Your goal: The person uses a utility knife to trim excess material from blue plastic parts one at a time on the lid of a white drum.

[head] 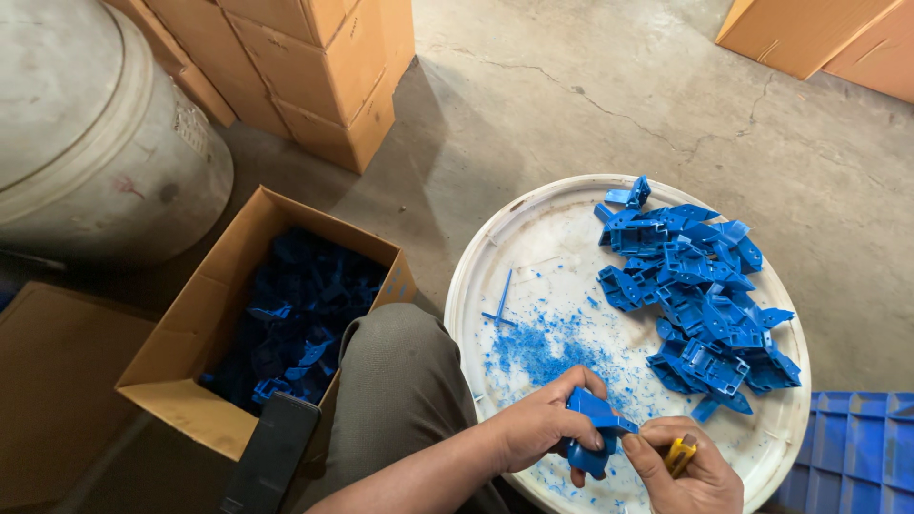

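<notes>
Left hand gripping blue plastic part, right hand holding yellow-handled tool against it, over white round tray; blue parts pile beside.

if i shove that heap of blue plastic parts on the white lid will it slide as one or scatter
Probably scatters: the blue plastic parts lie loose and interlocked only by chance. They look stiff and light, so likely skid easily on the smooth white lid. Angular shapes shouldn't roll.

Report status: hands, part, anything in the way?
Left hand grips blue part. Right hand holds yellow tool beside it. Blue shavings on white lid; nothing blocking.
</notes>
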